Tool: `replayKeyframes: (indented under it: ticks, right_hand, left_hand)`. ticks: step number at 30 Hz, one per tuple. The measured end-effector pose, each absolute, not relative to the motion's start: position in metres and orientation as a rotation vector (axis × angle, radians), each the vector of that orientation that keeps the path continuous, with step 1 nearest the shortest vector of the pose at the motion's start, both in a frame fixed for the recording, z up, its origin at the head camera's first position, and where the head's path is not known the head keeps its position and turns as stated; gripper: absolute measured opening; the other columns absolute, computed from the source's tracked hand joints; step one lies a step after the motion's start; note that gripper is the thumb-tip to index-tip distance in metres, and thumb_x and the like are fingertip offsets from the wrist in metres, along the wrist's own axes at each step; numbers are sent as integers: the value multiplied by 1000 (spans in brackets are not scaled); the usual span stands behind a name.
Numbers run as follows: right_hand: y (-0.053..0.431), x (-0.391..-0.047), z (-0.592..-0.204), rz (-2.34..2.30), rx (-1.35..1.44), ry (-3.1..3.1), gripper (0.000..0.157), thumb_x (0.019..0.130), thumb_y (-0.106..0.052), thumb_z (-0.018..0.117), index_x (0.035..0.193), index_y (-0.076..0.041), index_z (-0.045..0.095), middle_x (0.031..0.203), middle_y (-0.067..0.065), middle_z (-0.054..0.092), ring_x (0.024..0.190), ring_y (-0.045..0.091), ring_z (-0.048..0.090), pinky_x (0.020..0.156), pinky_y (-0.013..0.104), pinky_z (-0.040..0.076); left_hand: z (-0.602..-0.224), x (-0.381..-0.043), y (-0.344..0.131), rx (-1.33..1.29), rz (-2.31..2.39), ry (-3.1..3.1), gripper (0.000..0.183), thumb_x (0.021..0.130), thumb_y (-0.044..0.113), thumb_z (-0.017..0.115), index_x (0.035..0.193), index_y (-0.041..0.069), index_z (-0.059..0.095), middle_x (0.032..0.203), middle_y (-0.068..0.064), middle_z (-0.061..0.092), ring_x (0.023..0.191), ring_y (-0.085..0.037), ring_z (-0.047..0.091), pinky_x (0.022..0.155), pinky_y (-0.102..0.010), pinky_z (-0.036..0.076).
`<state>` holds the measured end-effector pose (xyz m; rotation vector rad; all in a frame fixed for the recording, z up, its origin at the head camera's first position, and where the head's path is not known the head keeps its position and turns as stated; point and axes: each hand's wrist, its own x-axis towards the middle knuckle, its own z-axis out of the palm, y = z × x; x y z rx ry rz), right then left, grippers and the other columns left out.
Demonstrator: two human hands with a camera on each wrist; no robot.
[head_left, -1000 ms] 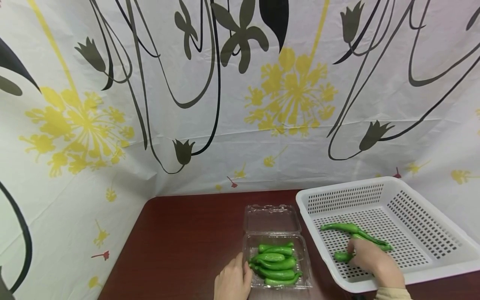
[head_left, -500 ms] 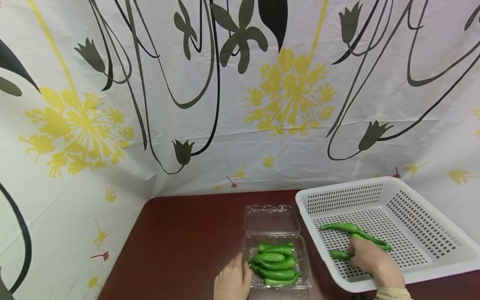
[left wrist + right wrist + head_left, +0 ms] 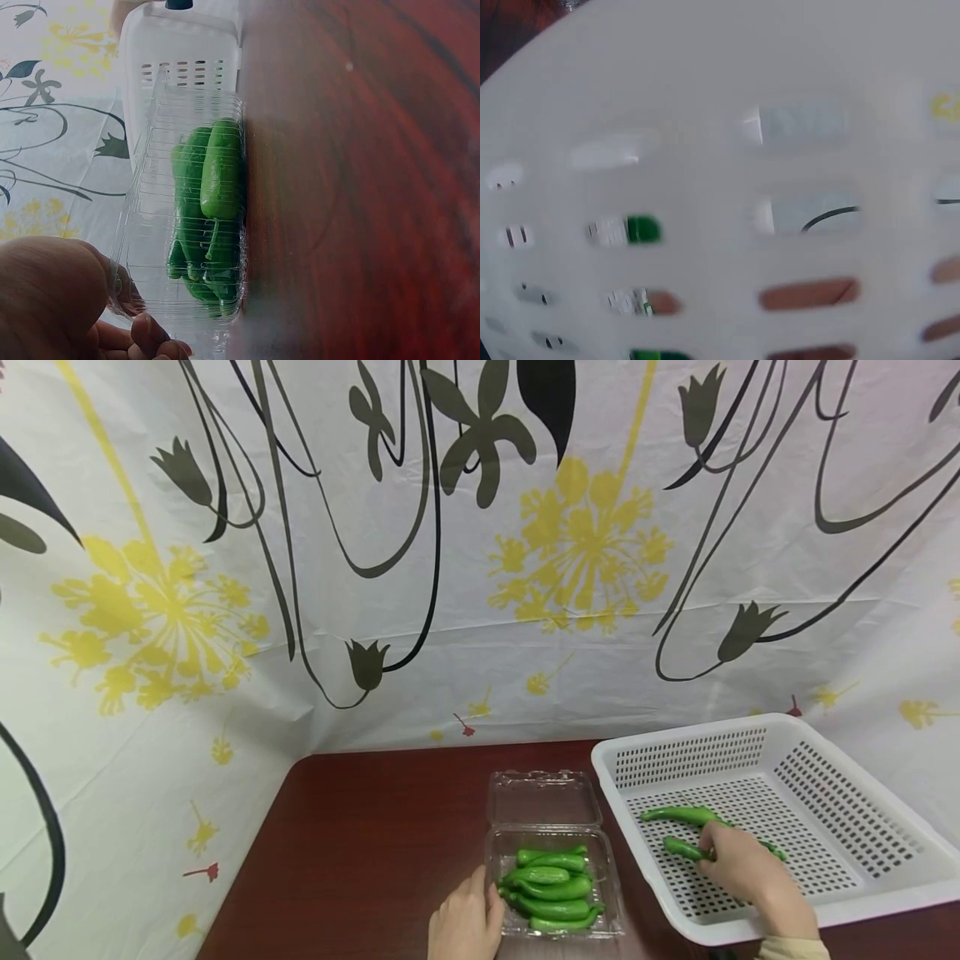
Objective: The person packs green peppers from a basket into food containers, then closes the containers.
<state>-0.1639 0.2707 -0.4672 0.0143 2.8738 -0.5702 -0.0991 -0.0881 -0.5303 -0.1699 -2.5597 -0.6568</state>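
Flower-printed cloth (image 3: 300,568) hangs behind a dark red table (image 3: 375,827). Toward the table's right edge sits a white basket (image 3: 712,935); left of it, a clear box (image 3: 610,881) lies with its lid (image 3: 543,800) toward the far edge. At the box's left rim, the left hand (image 3: 467,917) pinches the plastic. Inside the basket, the right hand (image 3: 746,864) appears to pinch 1 green pepper (image 3: 681,848). Picking seems the step in hand; next calls for clearing the basket's left rim and laying the pepper beside the boxed peppers (image 3: 555,888).
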Motion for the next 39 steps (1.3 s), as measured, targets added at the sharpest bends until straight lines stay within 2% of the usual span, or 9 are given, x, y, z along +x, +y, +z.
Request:
replayKeyframes:
  ticks: [14, 21, 26, 32, 39]
  right_hand:
    - [276, -165, -453, -677, -71, 3016, 19, 87, -5, 70, 97, 3, 56, 80, 7, 58, 71, 21, 55, 63, 43, 48]
    - [276, -163, -447, -734, -102, 3082, 16, 87, -4, 69, 95, 1, 57, 77, 4, 55, 69, 20, 51, 61, 39, 44]
    - [275, -161, -444, -763, -131, 3141, 20, 85, -3, 70, 100, 4, 60, 80, 5, 59, 70, 20, 55, 62, 41, 47]
    - [274, -158, -441, -797, -146, 3193, 19, 86, -5, 71, 101, 2, 62, 80, 4, 57, 69, 18, 50, 59, 37, 42]
    - [272, -156, -439, -850, -177, 3249, 23, 86, -5, 74, 103, 3, 62, 84, 6, 60, 72, 18, 52, 62, 37, 43]
  left_hand:
    - [-530, -99, -87, -165, -644, -2551, 17, 87, 14, 68, 102, 7, 70, 78, -2, 69, 64, -24, 68, 44, -38, 47]
    - [-530, -99, -87, -167, -644, -2560, 19, 87, 15, 68, 104, 7, 70, 78, -1, 68, 65, -24, 68, 45, -38, 48]
    - [-529, -98, -87, -165, -649, -2555, 15, 87, 14, 68, 101, 8, 69, 77, -1, 68, 64, -24, 68, 45, -37, 47]
    - [-529, -98, -86, -163, -642, -2549, 16, 87, 13, 68, 101, 7, 69, 78, -2, 69, 64, -24, 68, 44, -37, 47]
    - [-530, -99, -87, -164, -645, -2558, 16, 87, 14, 68, 102, 8, 69, 77, -1, 68, 62, -23, 67, 43, -36, 45]
